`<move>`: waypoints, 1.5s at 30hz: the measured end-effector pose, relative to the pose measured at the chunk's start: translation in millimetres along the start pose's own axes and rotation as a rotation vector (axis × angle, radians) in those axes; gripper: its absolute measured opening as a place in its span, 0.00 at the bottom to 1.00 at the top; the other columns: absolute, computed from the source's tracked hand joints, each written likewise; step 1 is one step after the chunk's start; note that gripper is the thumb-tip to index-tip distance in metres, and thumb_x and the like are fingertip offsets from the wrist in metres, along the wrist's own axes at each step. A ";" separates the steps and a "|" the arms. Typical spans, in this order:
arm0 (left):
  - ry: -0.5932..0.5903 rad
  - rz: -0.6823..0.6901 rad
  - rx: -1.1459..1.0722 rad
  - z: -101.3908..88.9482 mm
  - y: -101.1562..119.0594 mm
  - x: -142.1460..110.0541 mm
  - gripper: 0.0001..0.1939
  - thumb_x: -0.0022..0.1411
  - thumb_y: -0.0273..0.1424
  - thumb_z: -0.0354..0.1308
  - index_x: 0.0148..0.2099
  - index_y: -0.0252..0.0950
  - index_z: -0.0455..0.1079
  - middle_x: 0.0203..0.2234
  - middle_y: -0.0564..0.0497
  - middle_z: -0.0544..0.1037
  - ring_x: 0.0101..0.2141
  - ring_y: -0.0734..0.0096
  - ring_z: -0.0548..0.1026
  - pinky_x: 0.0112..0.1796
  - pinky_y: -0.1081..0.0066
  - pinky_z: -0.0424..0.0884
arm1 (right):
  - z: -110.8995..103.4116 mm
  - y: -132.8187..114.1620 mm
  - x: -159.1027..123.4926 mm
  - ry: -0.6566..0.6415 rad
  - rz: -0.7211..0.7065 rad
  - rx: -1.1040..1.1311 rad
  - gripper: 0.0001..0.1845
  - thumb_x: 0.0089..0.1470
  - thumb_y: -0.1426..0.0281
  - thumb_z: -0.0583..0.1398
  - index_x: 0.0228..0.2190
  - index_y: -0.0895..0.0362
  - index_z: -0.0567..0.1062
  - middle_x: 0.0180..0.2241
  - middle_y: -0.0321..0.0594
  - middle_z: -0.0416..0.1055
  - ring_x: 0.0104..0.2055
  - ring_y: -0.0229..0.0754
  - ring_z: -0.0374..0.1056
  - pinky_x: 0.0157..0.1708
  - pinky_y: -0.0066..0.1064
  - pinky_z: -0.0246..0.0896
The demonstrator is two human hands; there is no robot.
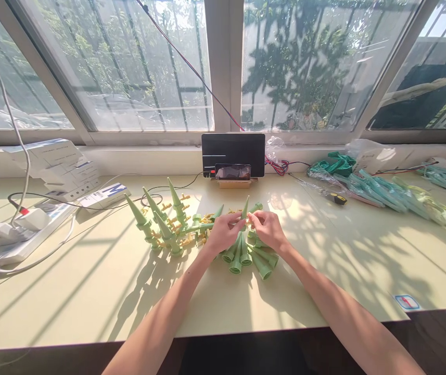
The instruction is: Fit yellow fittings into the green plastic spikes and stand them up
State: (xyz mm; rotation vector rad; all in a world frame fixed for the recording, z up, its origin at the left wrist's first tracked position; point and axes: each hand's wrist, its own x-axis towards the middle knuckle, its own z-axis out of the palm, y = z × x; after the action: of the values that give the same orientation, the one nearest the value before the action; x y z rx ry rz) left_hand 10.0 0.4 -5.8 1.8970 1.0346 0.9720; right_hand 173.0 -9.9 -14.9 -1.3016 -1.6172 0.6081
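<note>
Between my hands a green plastic watering spike point(245, 207) stands with its pointed tip up. My left hand point(226, 232) is closed, its thumb and fingers gripping the spike from the left. From the other side my right hand point(268, 229) pinches close against the spike; whatever its fingertips hold is too small to make out. Several loose green cones point(245, 256) lie fanned out below the hands, wide open ends toward me. To the left, several green spikes fitted with yellow valve pieces point(171, 237) stand tip up. More green and yellow parts are partly hidden behind my left hand.
A dark tablet point(233, 148) and a phone point(233, 172) on a stand face me by the window. White boxes point(103, 197) and a power strip point(31, 234) with cables occupy the left. Bagged green items point(382, 190) lie at right. The table's front edge point(246, 333) is near me.
</note>
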 end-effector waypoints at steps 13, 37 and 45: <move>0.012 0.083 0.015 2.8 0.2 1.7 0.19 0.64 0.39 0.51 0.52 0.40 0.74 0.27 0.52 0.75 0.19 0.79 0.62 0.21 0.76 0.59 | -4.8 8.6 6.5 -0.196 0.279 0.488 0.22 0.50 0.53 0.62 0.20 0.58 0.70 0.17 0.36 0.63 0.14 0.31 0.53 0.12 0.27 0.45; 0.023 -0.019 -0.193 -4.3 1.9 4.2 0.18 0.62 0.44 0.54 0.44 0.35 0.68 0.26 0.51 0.75 0.19 0.80 0.63 0.21 0.76 0.60 | -13.3 -2.1 4.9 -0.435 0.342 0.695 0.20 0.50 0.56 0.62 0.22 0.57 0.63 0.20 0.30 0.57 0.17 0.28 0.48 0.15 0.24 0.30; 0.043 -0.097 -0.336 -2.6 1.4 5.7 0.22 0.60 0.46 0.57 0.46 0.34 0.70 0.22 0.53 0.70 0.16 0.82 0.58 0.17 0.76 0.55 | -13.5 -0.6 3.6 -0.476 0.268 0.746 0.19 0.53 0.58 0.60 0.22 0.58 0.63 0.20 0.29 0.58 0.17 0.27 0.47 0.17 0.25 0.30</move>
State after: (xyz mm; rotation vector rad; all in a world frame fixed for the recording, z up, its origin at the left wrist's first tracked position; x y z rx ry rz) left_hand 10.4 5.6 -2.0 1.5438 0.9130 1.0607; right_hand 184.7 -9.0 -7.3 -0.8359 -1.3502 1.6037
